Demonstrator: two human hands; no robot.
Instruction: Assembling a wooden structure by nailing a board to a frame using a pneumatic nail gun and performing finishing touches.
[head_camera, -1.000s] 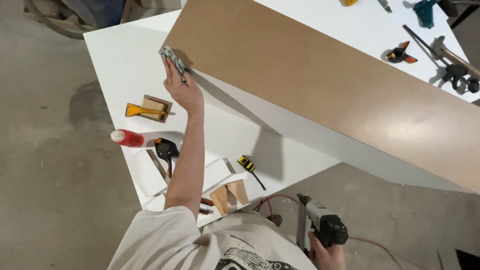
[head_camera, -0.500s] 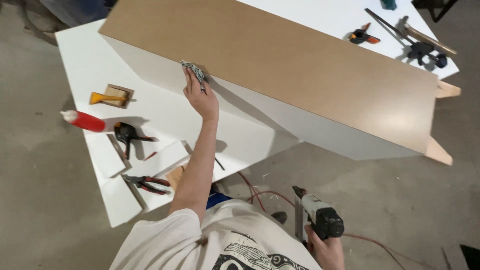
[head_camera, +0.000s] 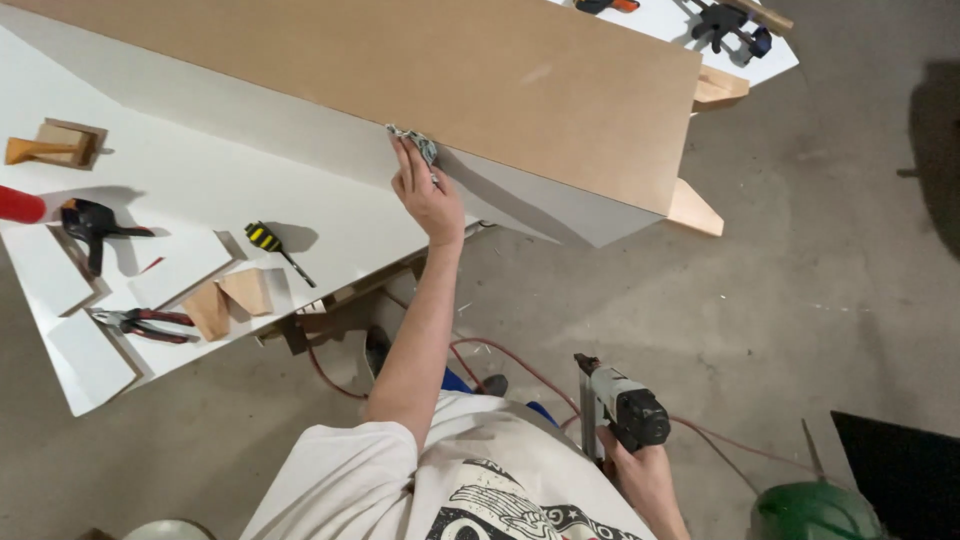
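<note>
Rag (head_camera: 418, 144) pressed by left hand (head_camera: 428, 195) against brown panel (head_camera: 420, 75) edge.

Pliers (head_camera: 145, 323), a black clamp (head_camera: 92, 225) and a screwdriver (head_camera: 275, 247) lie on white bench (head_camera: 180, 190).

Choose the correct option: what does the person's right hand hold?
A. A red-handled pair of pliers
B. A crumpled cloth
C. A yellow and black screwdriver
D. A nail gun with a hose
D: the right hand grips a nail gun low beside the body, with a red hose trailing on the floor, while the left hand presses a crumpled cloth against the edge of the brown board.
</note>
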